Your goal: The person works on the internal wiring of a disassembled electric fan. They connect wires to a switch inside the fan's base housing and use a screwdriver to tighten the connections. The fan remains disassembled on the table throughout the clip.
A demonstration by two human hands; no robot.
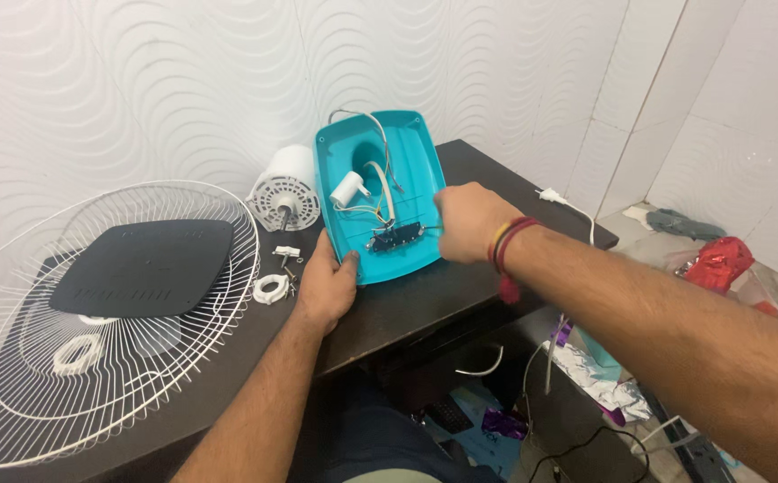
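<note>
- Turquoise plastic fan base shell (pixel 380 192) lies open-side-up on the dark counter (pixel 460 286), long axis running away from the person.
- Left hand (pixel 326 284) clamps its near-left corner.
- Right hand (pixel 469 221), closed, touches its right edge.

bare forearms; red and yellow thread bands (pixel 505 243) on right wrist.

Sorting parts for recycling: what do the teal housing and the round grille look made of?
Teal housing: likely moulded plastic, smooth with a slight sheen and rounded rim. Round grille: thin wire rings and spokes, probably white-coated metal.
</note>
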